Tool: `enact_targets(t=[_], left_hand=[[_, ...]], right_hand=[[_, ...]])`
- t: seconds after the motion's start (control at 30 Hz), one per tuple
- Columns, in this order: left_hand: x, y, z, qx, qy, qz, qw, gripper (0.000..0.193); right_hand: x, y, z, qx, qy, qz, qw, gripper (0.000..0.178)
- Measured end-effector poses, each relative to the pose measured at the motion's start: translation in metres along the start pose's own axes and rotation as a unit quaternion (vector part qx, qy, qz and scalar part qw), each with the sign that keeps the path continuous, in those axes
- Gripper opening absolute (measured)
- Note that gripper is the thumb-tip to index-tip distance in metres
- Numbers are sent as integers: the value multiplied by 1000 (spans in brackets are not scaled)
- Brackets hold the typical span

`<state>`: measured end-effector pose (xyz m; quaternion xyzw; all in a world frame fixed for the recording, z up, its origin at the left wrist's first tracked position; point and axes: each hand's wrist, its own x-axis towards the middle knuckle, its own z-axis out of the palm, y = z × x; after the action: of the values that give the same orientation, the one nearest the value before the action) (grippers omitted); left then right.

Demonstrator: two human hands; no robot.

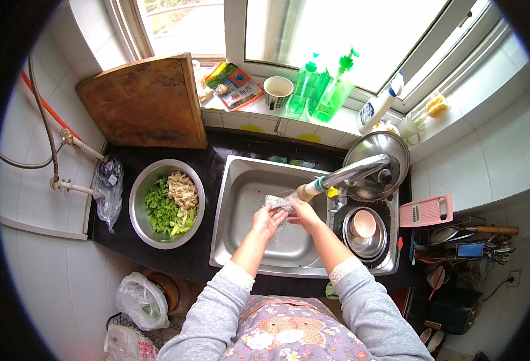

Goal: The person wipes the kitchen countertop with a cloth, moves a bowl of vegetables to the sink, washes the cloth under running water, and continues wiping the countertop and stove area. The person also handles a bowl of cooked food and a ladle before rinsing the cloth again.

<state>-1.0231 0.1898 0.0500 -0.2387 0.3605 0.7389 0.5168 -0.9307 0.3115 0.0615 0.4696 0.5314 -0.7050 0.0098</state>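
My left hand (267,220) and my right hand (305,215) are together over the steel sink (235,204), just beneath the tap (355,171). Between them is a small greyish-white crumpled piece (277,203), either cloth or a packet; I cannot tell which. Fingers of the left hand support its near side, with the palm partly turned up. The right hand grips its right end, near the spout and what looks like running water. To the left, a steel bowl (133,207) holds chopped green vegetables (162,207) and pale shredded strips (183,190).
A wooden chopping board (144,105) leans at the back left. Along the windowsill stand a mug (277,92), green pump bottles (334,90) and a white spray bottle (379,105). Right of the tap are a pot lid (376,153), stacked bowls (364,225) and a pink grater (426,210).
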Motion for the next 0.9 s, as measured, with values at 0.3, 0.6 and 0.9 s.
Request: enact_targets(t=[0.3, 0.6, 0.9], left_hand=[[31, -2, 14, 167, 57, 39, 984, 28], [26, -22, 33, 334, 30, 97, 937, 55], [34, -11, -7, 285, 44, 25, 957, 48]], right_hand=[[-5, -17, 25, 38, -16, -112, 993, 22], [17, -17, 21, -258, 124, -274, 918, 30], [15, -6, 3, -20, 30, -105, 994, 19]])
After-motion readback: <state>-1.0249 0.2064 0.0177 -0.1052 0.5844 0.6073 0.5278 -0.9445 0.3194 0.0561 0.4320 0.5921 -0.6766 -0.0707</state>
